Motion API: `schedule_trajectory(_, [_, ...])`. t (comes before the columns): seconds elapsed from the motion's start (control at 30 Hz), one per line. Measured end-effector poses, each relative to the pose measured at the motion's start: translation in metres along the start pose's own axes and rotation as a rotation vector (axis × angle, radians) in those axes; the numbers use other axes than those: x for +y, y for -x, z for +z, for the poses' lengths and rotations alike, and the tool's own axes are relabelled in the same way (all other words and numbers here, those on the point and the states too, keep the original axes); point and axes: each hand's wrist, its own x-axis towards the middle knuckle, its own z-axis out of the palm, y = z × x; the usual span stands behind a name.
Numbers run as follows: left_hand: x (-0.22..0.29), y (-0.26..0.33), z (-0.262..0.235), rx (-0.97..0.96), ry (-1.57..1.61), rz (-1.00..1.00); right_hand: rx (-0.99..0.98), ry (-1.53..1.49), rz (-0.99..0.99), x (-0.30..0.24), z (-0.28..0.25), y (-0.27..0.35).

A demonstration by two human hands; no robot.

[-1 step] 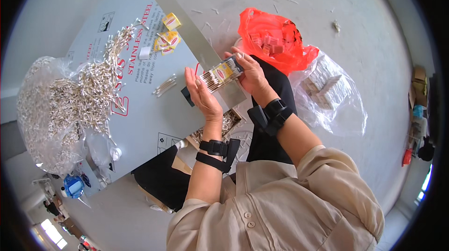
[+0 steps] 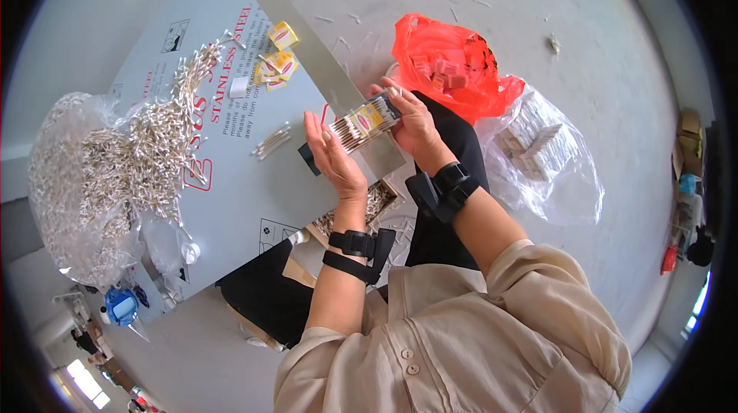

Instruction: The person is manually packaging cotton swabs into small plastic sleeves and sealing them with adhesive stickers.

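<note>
Between my two hands, over the table's edge, lies a bundle of cotton swabs (image 2: 361,125) with a yellow label around its middle. My right hand (image 2: 415,127) grips its far right end, where a dark piece shows by the fingers. At the other end, my left hand (image 2: 337,163) rests with straight fingers along the swab tips, its thumb at the bundle's near side. Left of that hand, a few loose swabs (image 2: 271,141) lie on the metal table (image 2: 238,186). A dark flat object (image 2: 308,159) is partly hidden behind my left hand.
A heap of swabs (image 2: 115,171) spills from a clear bag at left. Yellow packets (image 2: 277,68) and a small white box (image 2: 239,88) sit farther back. Below the table edge is a box of swabs (image 2: 377,201). At right are a red bag (image 2: 492,94) and a clear bag of white packs (image 2: 576,182).
</note>
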Motion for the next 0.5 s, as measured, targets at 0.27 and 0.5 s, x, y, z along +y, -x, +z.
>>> schedule_trajectory(0.27, [-0.002,0.003,0.015,-0.051,0.048,-0.015,0.055,0.050,-0.075,0.006,0.002,-0.004])
schedule_trajectory(0.5, [-0.003,0.004,0.024,-0.040,0.027,-0.042,0.108,0.025,-0.063,0.008,0.008,-0.001])
